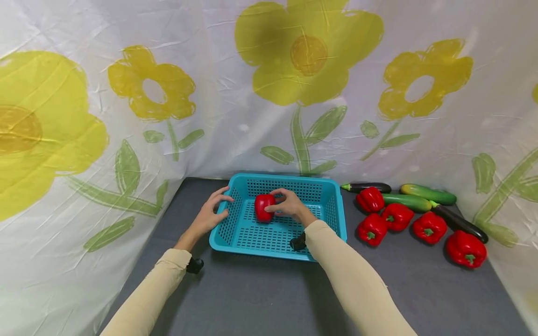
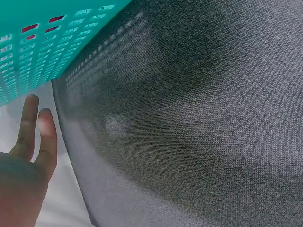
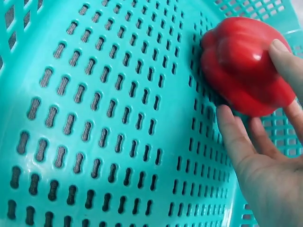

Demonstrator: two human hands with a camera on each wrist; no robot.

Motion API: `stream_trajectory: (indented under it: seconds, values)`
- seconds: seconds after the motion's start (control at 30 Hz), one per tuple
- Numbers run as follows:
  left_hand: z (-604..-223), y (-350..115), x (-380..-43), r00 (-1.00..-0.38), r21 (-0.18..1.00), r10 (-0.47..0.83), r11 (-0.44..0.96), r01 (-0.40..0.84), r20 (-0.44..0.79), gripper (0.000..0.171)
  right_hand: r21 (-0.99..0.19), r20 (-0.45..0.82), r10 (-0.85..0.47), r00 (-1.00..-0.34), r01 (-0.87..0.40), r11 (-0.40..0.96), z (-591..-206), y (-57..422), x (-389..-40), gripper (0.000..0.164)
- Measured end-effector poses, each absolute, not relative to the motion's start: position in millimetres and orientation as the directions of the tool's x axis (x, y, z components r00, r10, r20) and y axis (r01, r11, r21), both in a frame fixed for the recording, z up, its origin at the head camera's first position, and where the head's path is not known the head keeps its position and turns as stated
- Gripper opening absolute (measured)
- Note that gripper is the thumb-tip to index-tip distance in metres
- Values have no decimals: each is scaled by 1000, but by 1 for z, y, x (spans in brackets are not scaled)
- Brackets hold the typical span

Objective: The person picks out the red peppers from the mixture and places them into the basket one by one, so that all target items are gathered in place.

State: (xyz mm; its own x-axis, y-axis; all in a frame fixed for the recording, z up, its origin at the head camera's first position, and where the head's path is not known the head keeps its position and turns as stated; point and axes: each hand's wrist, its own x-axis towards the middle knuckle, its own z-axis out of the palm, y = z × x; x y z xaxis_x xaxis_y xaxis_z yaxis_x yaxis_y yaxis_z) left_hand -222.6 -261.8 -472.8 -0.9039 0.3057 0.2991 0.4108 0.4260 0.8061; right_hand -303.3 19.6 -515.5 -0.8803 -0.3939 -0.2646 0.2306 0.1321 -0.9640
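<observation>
A red bell pepper [image 1: 264, 208] is inside the blue plastic basket [image 1: 269, 255], toward its left half. My right hand [image 1: 289, 205] reaches in from the right and holds that pepper between thumb and fingers. The right wrist view shows the thumb on the pepper [image 3: 246, 66] and fingers below it, close to the slotted basket floor [image 3: 109, 109]. Beside the basket's left rim is my left hand [image 1: 207, 213], its fingers spread and loosely bent. Whether its fingertips touch the rim is hard to tell. In the left wrist view two fingers [image 2: 47, 137] extend near the basket wall [image 2: 42, 56].
To the basket's right lie several more red bell peppers [image 1: 428, 227], two green zucchini-like vegetables [image 1: 428, 193] and two dark eggplants [image 1: 460, 223]. A dark grey cloth [image 1: 260, 298] covers the table. Behind hangs a white curtain [image 1: 227, 121] with yellow flowers.
</observation>
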Motion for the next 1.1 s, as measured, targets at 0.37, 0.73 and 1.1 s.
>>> stream_trajectory:
  seconds: [0.37,0.73,1.1]
  values:
    - [-490,-268,-234,-900,801,308,428,419,307,31,-953,-298,-443,-846,240,184,-509,37,-307,73]
    - [-512,-277,-245,-893,793,304,423,438,332,33,-960,-266,-486,-832,186,207,-493,55,-307,75]
    - [-482,-265,-228,-891,797,318,415,438,324,30,-982,-157,-485,-860,83,171,-469,89,-302,69]
